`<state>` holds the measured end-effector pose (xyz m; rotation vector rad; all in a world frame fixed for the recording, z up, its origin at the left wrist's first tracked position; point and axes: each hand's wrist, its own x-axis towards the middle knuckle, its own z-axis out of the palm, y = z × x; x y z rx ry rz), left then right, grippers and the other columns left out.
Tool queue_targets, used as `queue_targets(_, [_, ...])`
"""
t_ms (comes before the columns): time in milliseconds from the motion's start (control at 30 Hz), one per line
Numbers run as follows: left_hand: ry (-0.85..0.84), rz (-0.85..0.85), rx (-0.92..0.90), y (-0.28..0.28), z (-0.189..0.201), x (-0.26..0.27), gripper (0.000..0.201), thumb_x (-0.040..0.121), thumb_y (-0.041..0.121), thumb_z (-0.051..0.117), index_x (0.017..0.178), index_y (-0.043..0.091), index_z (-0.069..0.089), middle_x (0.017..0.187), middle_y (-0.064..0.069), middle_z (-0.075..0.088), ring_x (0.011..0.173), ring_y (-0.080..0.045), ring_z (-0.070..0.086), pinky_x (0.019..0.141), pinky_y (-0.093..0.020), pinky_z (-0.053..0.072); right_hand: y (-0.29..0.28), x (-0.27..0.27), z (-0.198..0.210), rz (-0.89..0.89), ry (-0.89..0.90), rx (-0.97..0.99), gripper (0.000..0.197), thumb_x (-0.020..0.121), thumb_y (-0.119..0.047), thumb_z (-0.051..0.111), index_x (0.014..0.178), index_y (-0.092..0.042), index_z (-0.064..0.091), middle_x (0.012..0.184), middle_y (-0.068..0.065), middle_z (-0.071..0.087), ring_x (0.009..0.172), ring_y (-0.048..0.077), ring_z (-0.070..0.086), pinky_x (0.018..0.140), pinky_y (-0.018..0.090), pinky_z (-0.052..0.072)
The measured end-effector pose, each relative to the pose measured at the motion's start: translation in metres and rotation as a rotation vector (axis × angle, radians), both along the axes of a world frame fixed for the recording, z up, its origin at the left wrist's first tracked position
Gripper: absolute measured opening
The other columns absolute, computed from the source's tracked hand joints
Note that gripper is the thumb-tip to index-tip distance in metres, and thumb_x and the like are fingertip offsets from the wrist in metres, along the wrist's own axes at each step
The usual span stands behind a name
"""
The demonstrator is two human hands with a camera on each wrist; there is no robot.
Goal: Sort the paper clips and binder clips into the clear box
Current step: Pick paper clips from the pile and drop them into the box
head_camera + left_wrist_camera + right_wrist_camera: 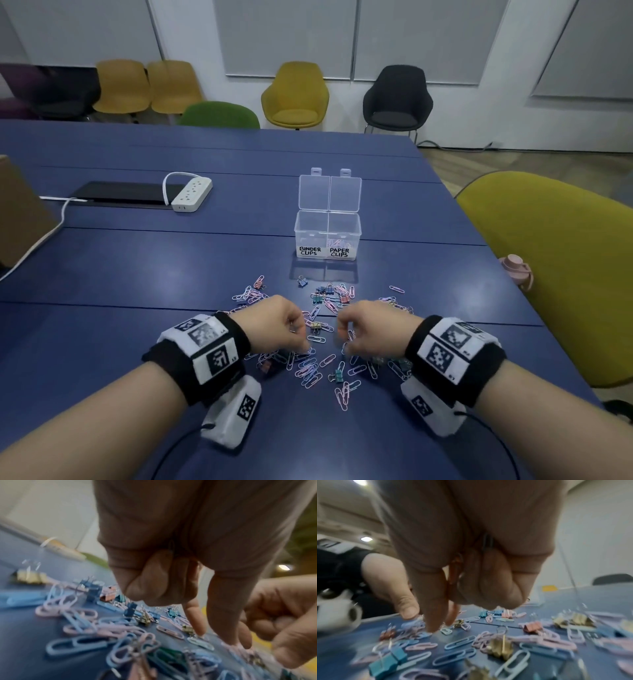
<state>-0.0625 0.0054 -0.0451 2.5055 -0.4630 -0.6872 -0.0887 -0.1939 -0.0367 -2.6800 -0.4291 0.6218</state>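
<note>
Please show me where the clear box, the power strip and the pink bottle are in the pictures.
clear box (310, 226): head view, front wall of the left compartment.
power strip (191, 193): head view, its white top face.
pink bottle (517, 269): head view, its lid.

Black wristbands (202, 359) — white coded tags, thin black cables.

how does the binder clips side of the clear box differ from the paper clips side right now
The BINDER CLIPS compartment is the left half of the clear box and looks empty; the PAPER CLIPS compartment is the right half and already holds some pink clips. Their handwritten labels differ. Both are clear, have their lids flipped up, and look alike in size.
</note>
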Motion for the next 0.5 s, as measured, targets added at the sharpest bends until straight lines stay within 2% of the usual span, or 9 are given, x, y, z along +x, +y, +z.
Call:
queue_targets(67, [-0.04,-0.048,0.114,-0.004,-0.001,-0.003,0.013,0.075,0.028,0.076,0.082,0.021,0.068,0.064,0.01,0.057,0.055,-0.006,0.053,0.053,-0.018,0.042,0.006,-0.002,0.006,0.149,-0.053,-0.166,0.022,0.081,-0.015,0.062,0.101,-0.025,0.063,0.078,-0.009,0.049,0.076,0.017,0.05,0.064,0.025,0.04])
queue_targets(133, [-0.059,-0.053,0.185,-0.007,-0.003,-0.003,0.014,0.073,0.028,0.076,0.077,0.025,0.063,0.073,0.008,0.062,0.069,-0.017,0.065,0.062,-0.025,0.05,0.007,0.0,0.01,0.22,-0.061,-0.268,0.033,0.082,-0.011,0.059,0.11,-0.027,0.06,0.07,-0.012,0.042,0.077,0.019,0.049,0.06,0.025,0.037])
queue_targets(233, [-0.056,-0.064,0.218,-0.01,-0.007,-0.002,0.018,0.075,0.024,0.073,0.068,0.025,0.056,0.071,0.006,0.062,0.078,-0.027,0.07,0.067,-0.033,0.055,0.005,0.004,0.014,0.241,-0.045,-0.309,0.032,0.082,-0.016,0.064,0.112,-0.026,0.059,0.069,-0.01,0.043,0.076,0.02,0.051,0.064,0.026,0.038])
queue_targets(300, [-0.075,-0.084,0.231,-0.013,-0.006,-0.002,0.015,0.078,0.021,0.07,0.069,0.024,0.058,0.072,0.005,0.063,0.075,-0.024,0.069,0.064,-0.03,0.053,0.005,0.005,0.012,0.242,-0.059,-0.306,0.026,0.083,-0.018,0.064,0.108,-0.024,0.059,0.077,-0.006,0.049,0.076,0.021,0.05,0.065,0.026,0.037])
queue_targets(367, [-0.101,-0.096,0.25,-0.016,-0.005,-0.003,0.009,0.08,0.02,0.066,0.074,0.023,0.061,0.074,0.004,0.063,0.071,-0.017,0.062,0.063,-0.025,0.048,0.007,0.006,0.01,0.247,-0.073,-0.301,0.02,0.082,-0.019,0.064,0.102,-0.022,0.062,0.083,-0.004,0.052,0.076,0.02,0.049,0.059,0.024,0.035])
queue_targets(500, [-0.124,-0.099,0.239,-0.018,-0.006,0.001,0.008,0.081,0.02,0.065,0.074,0.023,0.063,0.077,0.002,0.064,0.072,-0.016,0.057,0.072,-0.028,0.051,0.01,0.009,0.009,0.247,-0.066,-0.308,0.016,0.082,-0.017,0.064,0.098,-0.019,0.065,0.084,-0.005,0.054,0.075,0.019,0.049,0.051,0.021,0.031])
